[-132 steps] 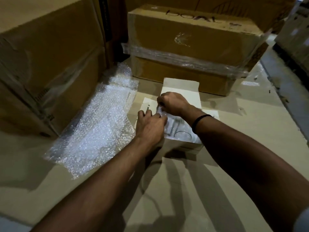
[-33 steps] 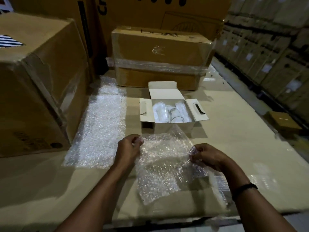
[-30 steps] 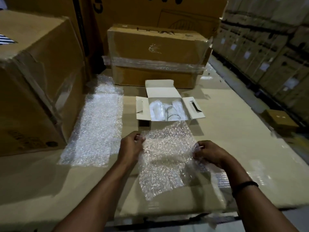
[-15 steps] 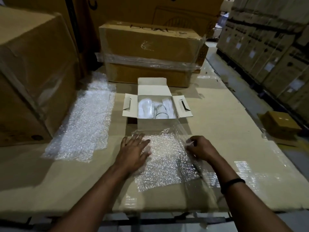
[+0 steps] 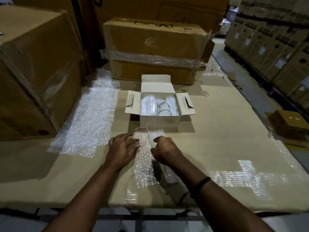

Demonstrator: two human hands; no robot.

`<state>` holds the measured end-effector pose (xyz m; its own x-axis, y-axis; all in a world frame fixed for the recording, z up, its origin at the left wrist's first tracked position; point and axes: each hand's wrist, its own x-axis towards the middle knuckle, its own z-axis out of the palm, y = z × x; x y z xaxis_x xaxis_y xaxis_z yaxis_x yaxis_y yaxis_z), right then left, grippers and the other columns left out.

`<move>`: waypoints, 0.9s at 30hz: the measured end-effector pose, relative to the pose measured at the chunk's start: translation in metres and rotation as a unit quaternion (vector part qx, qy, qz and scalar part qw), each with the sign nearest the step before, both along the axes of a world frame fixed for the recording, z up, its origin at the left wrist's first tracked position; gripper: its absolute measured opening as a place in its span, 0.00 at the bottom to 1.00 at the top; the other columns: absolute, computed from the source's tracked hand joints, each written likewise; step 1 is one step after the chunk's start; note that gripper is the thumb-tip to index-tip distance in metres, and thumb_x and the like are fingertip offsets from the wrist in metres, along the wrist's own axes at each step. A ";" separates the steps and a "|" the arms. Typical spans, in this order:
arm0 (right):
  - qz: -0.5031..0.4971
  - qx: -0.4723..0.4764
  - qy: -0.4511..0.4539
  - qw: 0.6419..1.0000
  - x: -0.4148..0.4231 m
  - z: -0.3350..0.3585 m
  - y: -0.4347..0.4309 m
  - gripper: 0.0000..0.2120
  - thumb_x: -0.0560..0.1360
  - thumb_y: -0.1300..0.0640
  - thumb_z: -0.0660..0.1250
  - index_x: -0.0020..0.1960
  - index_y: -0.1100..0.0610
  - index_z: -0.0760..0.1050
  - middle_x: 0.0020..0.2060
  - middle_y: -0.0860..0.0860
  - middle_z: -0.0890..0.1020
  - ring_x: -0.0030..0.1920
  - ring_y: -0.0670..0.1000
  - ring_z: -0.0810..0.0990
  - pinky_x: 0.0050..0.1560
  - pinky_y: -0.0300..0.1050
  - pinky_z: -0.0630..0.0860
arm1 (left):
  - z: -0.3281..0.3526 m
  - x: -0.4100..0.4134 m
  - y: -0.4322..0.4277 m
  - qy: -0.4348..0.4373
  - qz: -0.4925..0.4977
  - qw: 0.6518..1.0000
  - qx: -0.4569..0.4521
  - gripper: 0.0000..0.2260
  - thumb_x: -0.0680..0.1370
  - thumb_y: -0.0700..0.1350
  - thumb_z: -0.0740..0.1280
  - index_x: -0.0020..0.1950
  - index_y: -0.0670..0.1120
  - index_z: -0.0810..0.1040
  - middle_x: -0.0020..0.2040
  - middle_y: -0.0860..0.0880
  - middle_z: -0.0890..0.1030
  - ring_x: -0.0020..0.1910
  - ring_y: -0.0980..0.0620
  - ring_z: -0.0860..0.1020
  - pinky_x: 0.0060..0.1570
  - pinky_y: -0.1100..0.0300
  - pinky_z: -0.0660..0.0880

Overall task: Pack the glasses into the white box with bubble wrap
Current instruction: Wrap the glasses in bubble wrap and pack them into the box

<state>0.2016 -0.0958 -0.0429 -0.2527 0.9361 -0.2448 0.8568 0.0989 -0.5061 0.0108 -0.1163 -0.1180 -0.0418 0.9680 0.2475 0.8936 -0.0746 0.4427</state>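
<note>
The white box (image 5: pixel 159 122) stands open on the cardboard surface, its flaps spread. Inside lie clear glasses (image 5: pixel 163 108) partly wrapped in bubble wrap. In front of the box lies a small sheet of bubble wrap (image 5: pixel 144 158), folded over lengthwise. My left hand (image 5: pixel 122 150) rests flat on its left side with the fingers spread. My right hand (image 5: pixel 164 152) pinches the sheet's right edge and holds it over the middle. A black band sits on my right wrist.
A long strip of bubble wrap (image 5: pixel 87 121) lies to the left. Big cardboard cartons stand at the left (image 5: pixel 33 72) and behind the white box (image 5: pixel 155 49). A small brown box (image 5: pixel 288 124) sits at the right edge. Stacked cartons line the aisle at far right.
The sheet was held up between both hands, then laid flat. My right hand has since drawn its right edge leftward, folding it narrower. My left hand stays pressed on it.
</note>
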 end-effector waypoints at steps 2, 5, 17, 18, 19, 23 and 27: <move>-0.013 -0.009 0.008 1.000 -0.012 -0.009 -0.003 0.17 0.75 0.57 0.65 0.63 0.60 0.73 0.60 0.58 0.77 0.59 0.57 0.76 0.57 0.46 0.74 | -0.002 -0.001 0.001 -0.004 0.009 1.000 0.001 0.21 0.72 0.64 0.56 0.51 0.59 0.85 0.60 0.54 0.80 0.63 0.49 0.74 0.59 0.51 0.57; -0.016 -0.014 0.027 0.999 -0.024 -0.022 -0.004 0.18 0.76 0.51 0.66 0.61 0.61 0.74 0.57 0.59 0.79 0.61 0.58 0.76 0.55 0.45 0.74 | -0.004 -0.002 0.002 0.005 0.019 1.000 -0.004 0.18 0.72 0.63 0.59 0.50 0.59 0.85 0.60 0.55 0.80 0.62 0.50 0.73 0.59 0.53 0.57; 0.173 0.114 -0.136 0.969 0.021 -0.058 -0.020 0.38 0.76 0.33 0.40 0.79 0.53 0.51 0.79 0.50 0.52 0.78 0.51 0.48 0.76 0.54 0.47 | -0.004 0.002 -0.002 0.067 -0.048 0.997 -0.003 0.18 0.75 0.52 0.57 0.60 0.58 0.81 0.70 0.48 0.74 0.70 0.45 0.68 0.63 0.49 0.57; 0.182 0.106 -0.129 0.969 0.023 -0.059 -0.020 0.39 0.75 0.32 0.37 0.79 0.53 0.49 0.79 0.50 0.50 0.78 0.50 0.46 0.76 0.54 0.45 | -0.004 0.001 -0.002 0.065 -0.051 0.997 -0.001 0.20 0.74 0.53 0.55 0.59 0.58 0.82 0.70 0.47 0.74 0.69 0.45 0.68 0.62 0.51 0.56; 0.187 0.104 -0.119 0.970 0.024 -0.059 -0.019 0.38 0.75 0.33 0.37 0.79 0.53 0.49 0.79 0.50 0.50 0.78 0.50 0.45 0.77 0.55 0.45 | -0.004 0.001 -0.003 0.059 -0.050 0.997 0.003 0.21 0.74 0.54 0.54 0.58 0.58 0.82 0.69 0.47 0.75 0.69 0.46 0.68 0.62 0.52 0.56; 0.028 0.195 -0.035 0.980 0.030 -0.050 -0.020 0.29 0.76 0.39 0.57 0.73 0.53 0.63 0.71 0.52 0.70 0.70 0.56 0.68 0.68 0.53 0.66 | -0.006 0.000 -0.002 0.047 -0.047 0.998 -0.008 0.21 0.75 0.60 0.55 0.58 0.58 0.82 0.70 0.50 0.74 0.70 0.48 0.67 0.62 0.52 0.55; -0.123 0.119 -0.098 0.980 0.033 -0.036 -0.020 0.29 0.69 0.34 0.69 0.58 0.55 0.72 0.53 0.54 0.80 0.54 0.58 0.77 0.52 0.49 0.72 | -0.008 0.000 -0.001 0.049 -0.043 0.998 0.002 0.19 0.73 0.61 0.58 0.56 0.58 0.83 0.67 0.50 0.76 0.68 0.48 0.68 0.61 0.51 0.56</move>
